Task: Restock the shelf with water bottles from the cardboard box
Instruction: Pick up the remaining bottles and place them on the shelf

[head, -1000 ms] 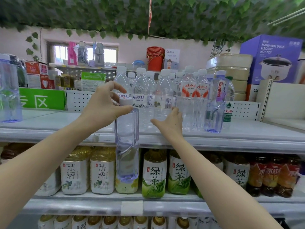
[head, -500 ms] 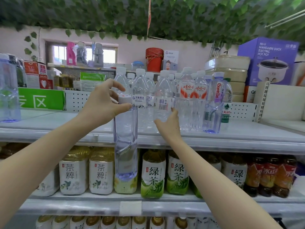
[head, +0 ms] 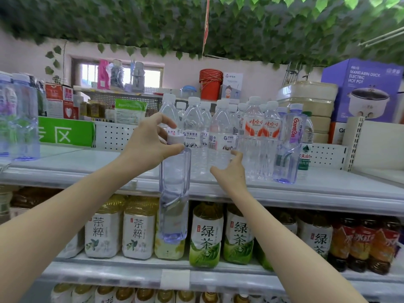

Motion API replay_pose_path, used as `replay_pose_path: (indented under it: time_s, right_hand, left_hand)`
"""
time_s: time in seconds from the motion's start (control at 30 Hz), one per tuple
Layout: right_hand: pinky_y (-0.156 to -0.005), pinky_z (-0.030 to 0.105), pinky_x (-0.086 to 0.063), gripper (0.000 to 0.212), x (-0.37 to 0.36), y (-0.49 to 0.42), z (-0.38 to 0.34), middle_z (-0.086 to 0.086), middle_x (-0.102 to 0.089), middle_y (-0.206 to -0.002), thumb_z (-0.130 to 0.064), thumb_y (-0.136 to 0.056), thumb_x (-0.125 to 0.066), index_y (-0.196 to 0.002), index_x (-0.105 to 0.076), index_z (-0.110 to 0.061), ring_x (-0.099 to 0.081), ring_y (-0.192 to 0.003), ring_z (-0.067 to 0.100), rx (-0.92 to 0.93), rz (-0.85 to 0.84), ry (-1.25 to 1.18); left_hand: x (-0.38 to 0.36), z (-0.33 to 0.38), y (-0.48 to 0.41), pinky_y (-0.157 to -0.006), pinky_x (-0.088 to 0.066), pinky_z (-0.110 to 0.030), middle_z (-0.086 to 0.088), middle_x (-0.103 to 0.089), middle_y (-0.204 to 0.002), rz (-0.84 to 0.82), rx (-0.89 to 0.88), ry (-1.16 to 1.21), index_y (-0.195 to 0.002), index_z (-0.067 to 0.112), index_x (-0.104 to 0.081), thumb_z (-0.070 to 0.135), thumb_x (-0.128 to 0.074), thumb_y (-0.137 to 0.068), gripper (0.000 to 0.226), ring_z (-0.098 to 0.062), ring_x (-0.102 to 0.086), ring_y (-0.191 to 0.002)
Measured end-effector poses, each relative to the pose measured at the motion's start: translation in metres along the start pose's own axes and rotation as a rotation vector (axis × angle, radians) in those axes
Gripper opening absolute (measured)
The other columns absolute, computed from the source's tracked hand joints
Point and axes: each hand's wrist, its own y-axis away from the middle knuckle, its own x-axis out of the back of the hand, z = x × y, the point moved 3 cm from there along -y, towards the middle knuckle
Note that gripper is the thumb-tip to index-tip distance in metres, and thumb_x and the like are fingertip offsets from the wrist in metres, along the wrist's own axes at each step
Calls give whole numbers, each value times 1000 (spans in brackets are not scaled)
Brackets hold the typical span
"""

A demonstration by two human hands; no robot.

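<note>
The water bottle [head: 174, 193] should be raised until its base clears the shelf's [head: 87, 178] front edge, then set upright to the left of the standing bottles [head: 220, 136]. It is pinched at the cap by the left grip [head: 148, 145] and hangs in front of that edge. The right grip [head: 231, 171], spread and holding nothing, is placed by the standing bottles. The bottle is tall, clear, flat-sided and faintly violet.

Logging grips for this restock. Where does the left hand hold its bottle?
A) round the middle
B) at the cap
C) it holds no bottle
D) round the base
B: the left hand pinches the cap, and the rest of the bottle hangs below it, in front of the shelf edge.
</note>
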Motion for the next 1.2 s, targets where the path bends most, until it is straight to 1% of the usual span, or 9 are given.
replay_pose_path:
  time_s: [0.1,0.17,0.27,0.37,0.53,0.73,0.87,1.07,1.2]
  right_hand:
    - [-99,33,-36,86,-3,-2,-1,7,-31,-142,-30,-75,-75,-142,-23,-13,-35,-130,23,3,57,131]
    - [-97,33,-36,87,-4,-3,-1,7,-31,-141,-34,-73,-76,-139,-25,-10,-34,-129,23,-10,62,174]
    - [-92,31,-37,84,-2,-3,-1,7,-33,-142,-29,-75,-75,-139,-23,-11,-38,-126,24,-17,11,113]
    - [-85,30,-39,80,-3,-1,2,7,-38,-142,-20,-78,-71,-140,-21,-15,-45,-117,21,-29,-4,36]
    - [-101,41,-40,87,-9,1,0,5,-35,-141,-33,-72,-78,-139,-25,-14,-40,-127,24,22,86,203]
    - [-100,40,-39,91,-12,1,-2,8,-37,-138,-42,-70,-78,-139,-27,-13,-40,-125,25,13,114,291]
    - [-103,41,-39,91,-11,3,-1,7,-36,-140,-41,-71,-78,-140,-26,-14,-41,-126,24,16,98,243]
    - [-106,43,-36,82,-11,8,-5,6,-41,-143,-29,-80,-72,-143,-21,-13,-44,-127,27,-16,33,174]
    - [-108,45,-33,81,-13,9,-6,6,-42,-142,-31,-80,-72,-142,-22,-15,-44,-127,26,-16,48,182]
  left_hand:
    - [-1,2,0,-58,-43,-22,-1,-56,-73,-5,-7,-2,-101,19,-54,14,-78,-73,37,-12,-58,-60]
    - [0,4,-1,-60,-45,-24,-2,-57,-74,-9,-10,1,-102,17,-54,14,-79,-73,38,-13,-58,-60]
    - [1,5,-2,-65,-49,-31,-8,-61,-79,-24,-18,-13,-104,16,-54,17,-79,-72,41,-18,-60,-64]
    - [2,7,-4,-64,-48,-31,-9,-62,-80,-21,-23,-13,-103,16,-54,18,-80,-71,41,-19,-58,-63]
    - [4,9,-7,-62,-46,-30,-10,-61,-79,-21,-27,-24,-102,18,-54,19,-80,-71,41,-24,-61,-70]
    - [7,12,-10,-55,-39,-25,-2,-57,-73,-28,-37,-21,-102,17,-53,18,-79,-72,40,-16,-55,-63]
    - [9,11,-10,-54,-39,-25,-2,-59,-74,-36,-43,-20,-103,17,-53,19,-79,-72,41,-15,-55,-61]
    - [11,6,-12,-56,-42,-27,-5,-60,-77,-52,-51,-7,-102,20,-53,20,-80,-71,41,-20,-59,-68]
    - [11,3,-16,-60,-47,-28,-8,-62,-81,-77,-57,16,-102,21,-53,20,-79,-72,40,-22,-61,-70]
